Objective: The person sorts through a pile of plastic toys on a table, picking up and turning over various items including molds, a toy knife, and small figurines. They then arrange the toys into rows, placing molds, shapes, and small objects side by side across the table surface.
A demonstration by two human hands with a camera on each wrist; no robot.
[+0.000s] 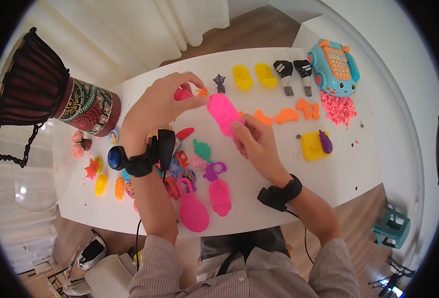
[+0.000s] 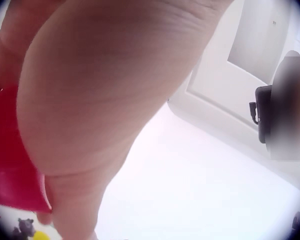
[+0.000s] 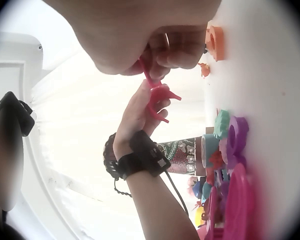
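Observation:
My right hand point(image 1: 259, 144) pinches the lower end of a bright pink plastic piece point(image 1: 222, 110), long with a rounded top, thumb lying on its face. It is held up over the table. To its left, my left hand point(image 1: 160, 102) curls its thumb and fingers round a deeper pink, curved plastic piece point(image 2: 15, 155), mostly hidden by the palm in the head view. In the right wrist view this curved piece point(image 3: 160, 95) shows pointed ends. The left fingertips come close to the bright pink piece's upper edge. An orange figure point(image 1: 202, 91) shows just beyond them.
A small dark figure point(image 1: 220, 82), yellow pieces point(image 1: 242, 77) and a toy phone point(image 1: 334, 67) line the back. Orange cutters point(image 1: 287, 115) lie right of centre. A pink spoon-shaped toy point(image 1: 193, 213) and pink mould point(image 1: 220, 197) lie near the front edge. A drum point(image 1: 88, 107) stands left.

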